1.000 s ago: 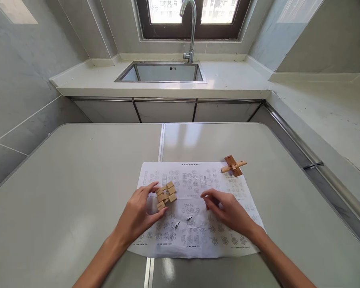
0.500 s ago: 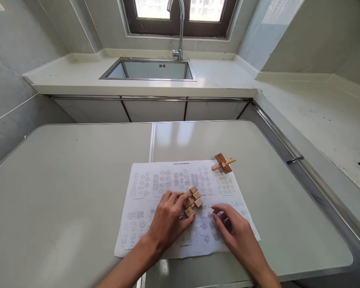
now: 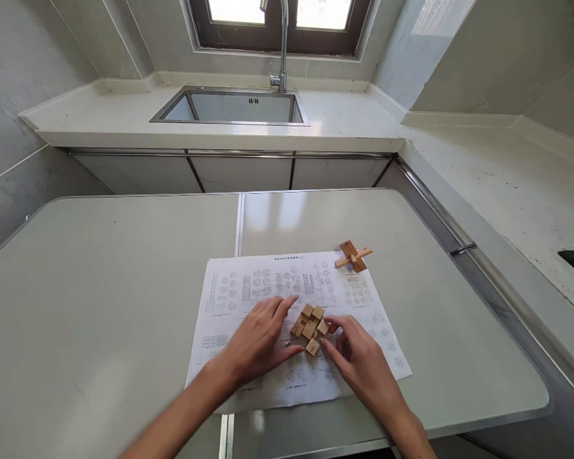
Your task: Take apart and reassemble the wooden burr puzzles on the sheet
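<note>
On the printed sheet (image 3: 249,357) lies a wooden interlocking block puzzle (image 3: 309,327), made of several light-brown pieces with square ends. My left hand (image 3: 261,335) is open just left of it, thumb and fingers spread apart around that side without closing on it. From the right, my right hand (image 3: 361,357) has its thumb and index finger pinched at the puzzle's right edge. Its other fingers are curled under. A second wooden puzzle (image 3: 353,256), with a flat plate and crossed sticks, rests at the sheet's upper right corner, away from both hands.
The sheet, printed with small diagrams, lies on a pale folding table (image 3: 124,287) with a metal seam (image 3: 240,223). Beyond it stand a counter (image 3: 344,115) with a sink (image 3: 243,107) and a tap (image 3: 283,51). Another counter (image 3: 497,166) runs along the right.
My left hand has let go of the block puzzle and spread its fingers. My right hand has moved left onto the puzzle, which now sits slightly further right and turned.
</note>
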`<move>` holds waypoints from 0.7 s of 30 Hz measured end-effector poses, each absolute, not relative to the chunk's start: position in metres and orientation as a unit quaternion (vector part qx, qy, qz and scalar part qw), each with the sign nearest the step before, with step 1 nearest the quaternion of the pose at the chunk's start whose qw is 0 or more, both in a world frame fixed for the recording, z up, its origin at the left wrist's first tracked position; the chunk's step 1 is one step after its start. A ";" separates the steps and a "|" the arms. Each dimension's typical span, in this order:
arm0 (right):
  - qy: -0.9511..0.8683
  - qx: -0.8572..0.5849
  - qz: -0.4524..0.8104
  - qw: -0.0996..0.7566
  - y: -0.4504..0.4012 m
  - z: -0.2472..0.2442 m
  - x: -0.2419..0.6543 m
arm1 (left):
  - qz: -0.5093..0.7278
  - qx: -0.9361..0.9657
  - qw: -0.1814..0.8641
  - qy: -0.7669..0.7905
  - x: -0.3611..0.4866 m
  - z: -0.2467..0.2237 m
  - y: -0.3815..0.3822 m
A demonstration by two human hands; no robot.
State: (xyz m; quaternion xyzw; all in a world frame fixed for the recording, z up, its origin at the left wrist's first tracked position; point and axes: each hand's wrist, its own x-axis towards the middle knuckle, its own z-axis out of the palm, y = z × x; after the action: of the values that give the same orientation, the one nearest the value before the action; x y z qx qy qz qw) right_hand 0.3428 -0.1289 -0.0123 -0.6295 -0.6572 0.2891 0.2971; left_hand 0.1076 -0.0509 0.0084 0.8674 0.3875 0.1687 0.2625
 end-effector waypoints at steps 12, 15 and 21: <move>-0.624 -0.635 0.327 0.317 -0.137 0.008 0.346 | 0.173 0.865 0.355 0.309 0.097 0.017 -0.014; -0.585 -0.652 0.341 0.340 -0.142 0.014 0.341 | 0.217 0.828 0.417 0.307 0.089 0.012 -0.022; -0.590 -0.633 0.364 0.344 -0.142 0.027 0.323 | 0.302 0.779 0.459 0.302 0.085 -0.003 -0.040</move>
State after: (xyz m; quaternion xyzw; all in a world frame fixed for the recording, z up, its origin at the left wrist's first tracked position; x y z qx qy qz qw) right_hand 0.3231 -0.1418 0.0275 -0.6331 -0.5897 0.3643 0.3445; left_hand 0.0853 -0.0400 -0.0028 0.7788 0.3025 0.3020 0.4591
